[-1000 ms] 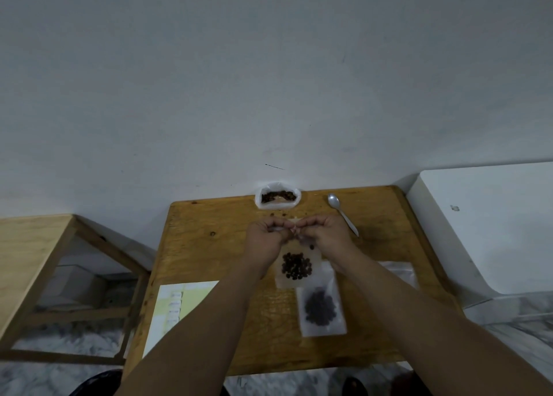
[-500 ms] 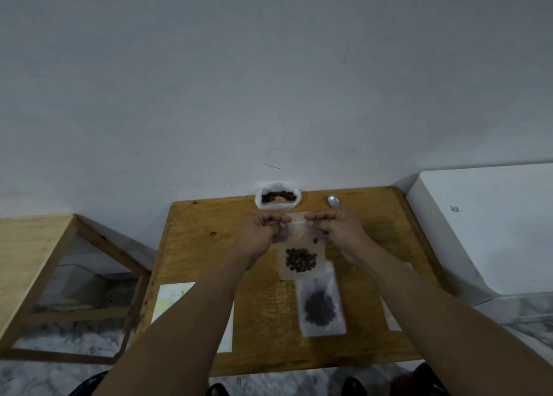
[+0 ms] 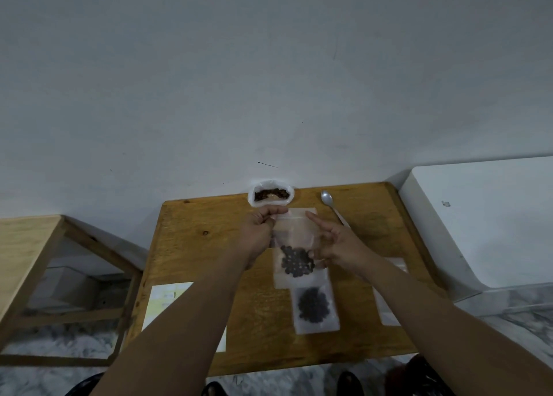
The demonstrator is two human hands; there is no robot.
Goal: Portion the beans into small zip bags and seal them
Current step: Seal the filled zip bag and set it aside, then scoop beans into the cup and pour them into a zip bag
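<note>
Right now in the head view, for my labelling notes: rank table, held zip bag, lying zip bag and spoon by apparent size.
1. Table
2. Held zip bag and lying zip bag: alike, held one nearer the camera, unranked.
3. Spoon

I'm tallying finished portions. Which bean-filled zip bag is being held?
The upper zip bag, its top corner pinched by the left hand; the other filled bag lies flat on the table, nearer the person, untouched.

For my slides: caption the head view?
Left hand pinches a zip bag of beans by its top; right hand open beside it.
</note>
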